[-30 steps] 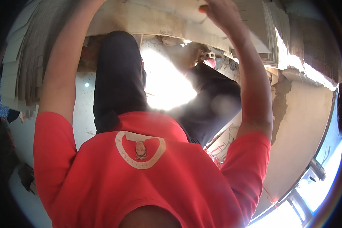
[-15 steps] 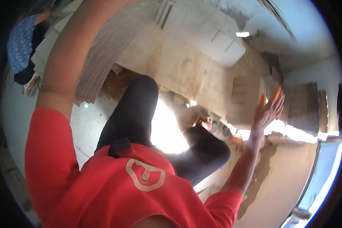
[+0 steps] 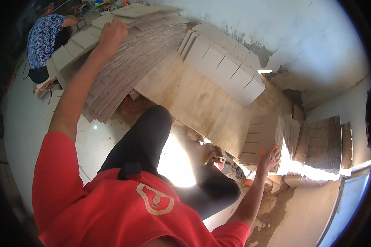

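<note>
My left hand (image 3: 113,36) is over a long, fanned pile of grey-brown cardboard strips (image 3: 152,39) at the upper left. Its fingers are curled in, and whatever may be between them is hidden. On the right, my right hand (image 3: 269,159) has its fingers stretched out, orange showing at the thumb tip. It lies against the lower edge of an upright stack of slotted cardboard pieces (image 3: 257,138). From this view I cannot tell how firmly it touches them.
A block of slotted cardboard (image 3: 222,68) stands on the wooden board (image 3: 185,88) by the stained wall (image 3: 284,33). More upright cardboard (image 3: 323,140) leans at the far right. Another person in a blue patterned top (image 3: 45,39) works at the upper left. My bent knees are below the board.
My left hand has come back into view, onto the cardboard pile. My right hand has moved down to the lower edge of the slotted stack. The whole view has shifted.
</note>
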Tool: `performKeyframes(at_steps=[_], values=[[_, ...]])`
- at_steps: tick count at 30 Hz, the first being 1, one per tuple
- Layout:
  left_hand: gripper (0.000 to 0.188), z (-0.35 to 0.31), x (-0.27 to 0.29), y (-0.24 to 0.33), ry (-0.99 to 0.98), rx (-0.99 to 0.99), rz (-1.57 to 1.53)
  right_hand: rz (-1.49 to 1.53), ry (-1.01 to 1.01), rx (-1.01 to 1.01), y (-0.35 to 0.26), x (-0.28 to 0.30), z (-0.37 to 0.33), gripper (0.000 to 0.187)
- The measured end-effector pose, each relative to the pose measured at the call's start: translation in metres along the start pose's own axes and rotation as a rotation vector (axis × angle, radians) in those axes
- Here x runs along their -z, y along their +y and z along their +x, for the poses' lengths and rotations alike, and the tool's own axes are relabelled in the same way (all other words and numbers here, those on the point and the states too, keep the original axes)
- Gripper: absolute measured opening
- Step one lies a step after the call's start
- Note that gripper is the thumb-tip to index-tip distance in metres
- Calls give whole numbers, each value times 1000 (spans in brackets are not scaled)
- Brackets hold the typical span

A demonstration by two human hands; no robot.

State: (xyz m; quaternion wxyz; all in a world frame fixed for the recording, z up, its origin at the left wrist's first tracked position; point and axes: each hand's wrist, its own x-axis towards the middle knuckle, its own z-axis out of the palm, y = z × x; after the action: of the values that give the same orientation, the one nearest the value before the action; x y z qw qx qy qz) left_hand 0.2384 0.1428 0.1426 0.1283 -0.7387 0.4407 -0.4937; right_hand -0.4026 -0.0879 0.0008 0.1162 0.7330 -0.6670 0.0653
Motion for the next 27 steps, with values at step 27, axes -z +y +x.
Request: performKeyframes(at_steps=[27], values=[[44, 127, 53, 313, -131, -251, -1330, 846, 428, -383, -7, 73, 32, 19]])
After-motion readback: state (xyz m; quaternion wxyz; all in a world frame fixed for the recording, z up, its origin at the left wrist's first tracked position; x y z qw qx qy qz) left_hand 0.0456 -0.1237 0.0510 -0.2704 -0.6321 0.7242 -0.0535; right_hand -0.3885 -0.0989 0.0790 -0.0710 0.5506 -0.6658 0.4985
